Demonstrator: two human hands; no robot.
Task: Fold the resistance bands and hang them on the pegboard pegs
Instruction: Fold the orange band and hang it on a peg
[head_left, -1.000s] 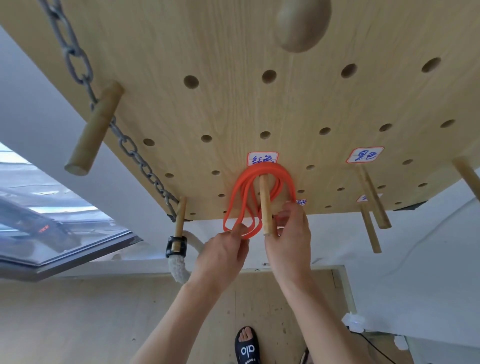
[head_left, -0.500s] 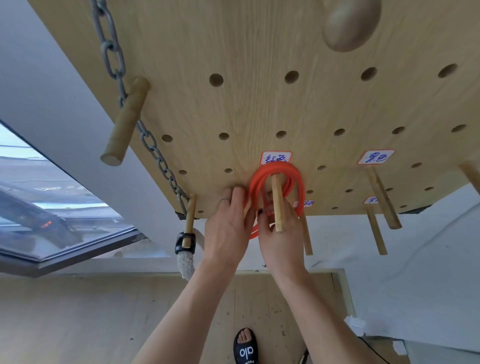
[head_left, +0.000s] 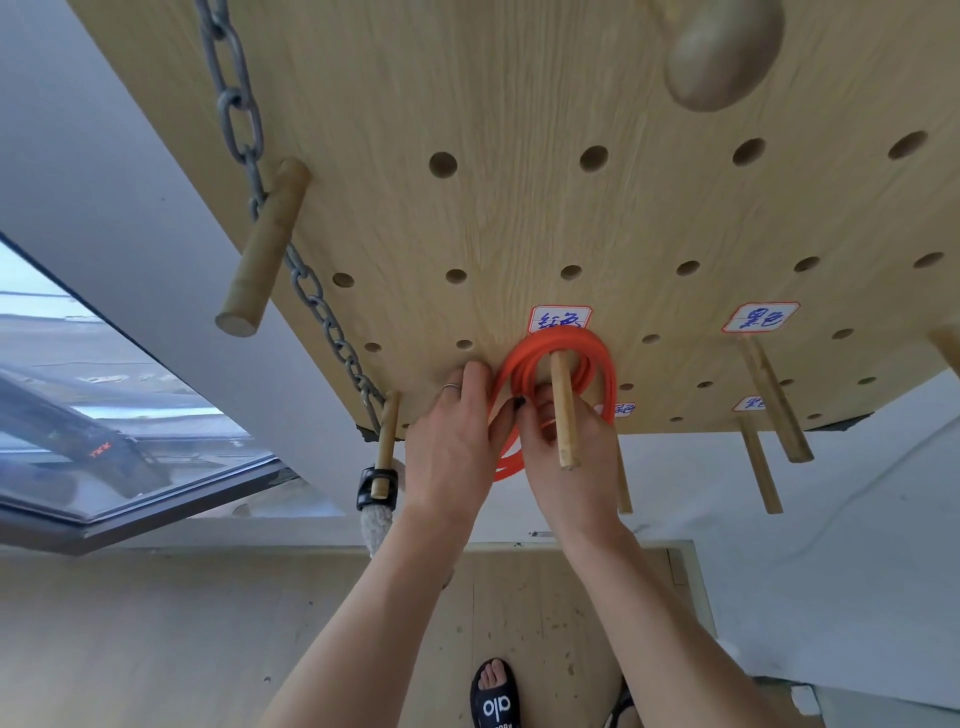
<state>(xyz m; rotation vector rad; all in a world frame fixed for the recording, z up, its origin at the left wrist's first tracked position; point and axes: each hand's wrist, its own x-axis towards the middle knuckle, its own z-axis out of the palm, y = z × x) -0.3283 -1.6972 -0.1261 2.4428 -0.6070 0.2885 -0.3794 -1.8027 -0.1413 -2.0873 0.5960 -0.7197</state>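
Both hands moved up to the pegboard (head_left: 519, 182). Left hand (head_left: 457, 431) flat w/ straight fingers, right hand (head_left: 566, 452) pinching orange band (head_left: 561, 345) at 6 o'clock of peg (head_left: 563, 410), prob seating the coils.

Bright daylight from the window (head_left: 119, 415); sharp focus, wide-angle bending at edges.

Pale wood floor (head_left: 156, 649), white wall (head_left: 831, 545), dark-framed window (head_left: 130, 441) at left, daylight through glass

Home gym rm: pegboard (head_left: 519, 130), chain (head_left: 236, 104)
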